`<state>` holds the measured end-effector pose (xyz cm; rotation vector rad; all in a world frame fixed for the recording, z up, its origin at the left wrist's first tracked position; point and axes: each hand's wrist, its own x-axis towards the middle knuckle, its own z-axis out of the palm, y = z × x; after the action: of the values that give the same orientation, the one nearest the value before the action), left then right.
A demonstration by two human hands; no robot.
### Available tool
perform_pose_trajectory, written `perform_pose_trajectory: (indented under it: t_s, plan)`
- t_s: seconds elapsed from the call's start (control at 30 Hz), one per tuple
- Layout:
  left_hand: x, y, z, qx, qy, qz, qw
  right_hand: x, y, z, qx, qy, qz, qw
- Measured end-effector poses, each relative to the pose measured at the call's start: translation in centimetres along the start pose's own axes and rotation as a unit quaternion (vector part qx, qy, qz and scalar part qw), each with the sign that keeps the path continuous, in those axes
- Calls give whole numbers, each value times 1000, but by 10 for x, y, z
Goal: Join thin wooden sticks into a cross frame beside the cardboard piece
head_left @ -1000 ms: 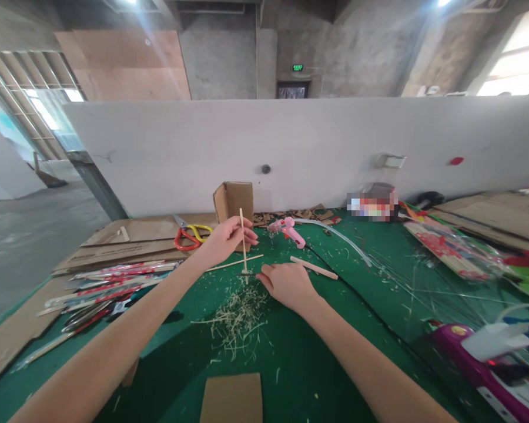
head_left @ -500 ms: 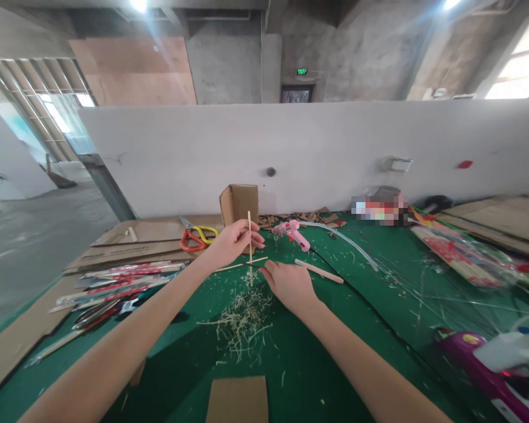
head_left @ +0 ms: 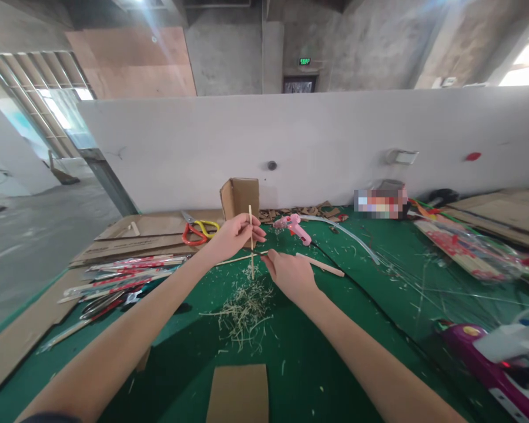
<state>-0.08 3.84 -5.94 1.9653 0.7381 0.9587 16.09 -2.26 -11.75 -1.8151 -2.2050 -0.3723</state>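
Green-topped table [head_left: 183,370] fills the lower view, cardboard sheets [head_left: 127,247] stacked at its far left edge. Left forearm [head_left: 145,323] runs in from the lower left, long diagonal, slanting up to mid-table; right forearm [head_left: 357,346] mirrors it from the lower right, its hand set a little lower and nearer the wearer. Left hand [head_left: 233,236]: raised above the table, thumb and forefinger pinched on a thin stick, other fingers loosely extended to the right. Right hand [head_left: 288,273]: knuckles up, fingers curled in, thumb and forefinger closed on a thin dark tool [head_left: 260,254], mostly hidden by the grip; its exposed end points left, at the stick. Folded cardboard piece [head_left: 244,197] stands behind the left hand; a flat cardboard piece [head_left: 238,393] lies at the near edge. Heap of shavings [head_left: 242,314] just below the stick's lower end. Pink glue gun [head_left: 297,229] beyond the right hand, pale rod [head_left: 326,267] just beside that hand. The thin stick [head_left: 250,212] itself: near upright, between the two hands, crossing in view a second stick [head_left: 233,259] that slants low behind it.
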Motion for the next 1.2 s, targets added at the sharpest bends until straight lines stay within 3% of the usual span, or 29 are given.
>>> perform_pose_trajectory:
  t_s: [0.23, 0.4, 0.53, 0.7, 0.87, 1.03, 1.13, 1.2]
  plan:
    - [0, 0, -1, 2, -1, -7, 1000, -7, -2, 4, 0, -74, -27, 997]
    - [0, -3, -1, -5, -4, -4, 1000, -5, -4, 3, 5, -10, 0, 1000]
    - [0, -4, -2, 0, 5, -17, 1000, -7, -3, 6, -4, -57, -27, 998]
    - [0, -2, -1, -1, 0, -10, 1000, -6, 0, 7, -2, -21, -2, 1000]
    - [1, -3, -1, -5, 13, -18, 1000, -7, 1, 10, 5, -70, -35, 997]
    - [0, -1, -1, -3, 4, -12, 1000, -6, 0, 8, 8, -31, -4, 999]
    - [-1, 0, 0, -1, 7, -15, 1000, -7, 0, 8, 3, -70, -48, 996]
    - [-1, 0, 0, -6, 9, -18, 1000, -7, 0, 8, -1, -65, -56, 996]
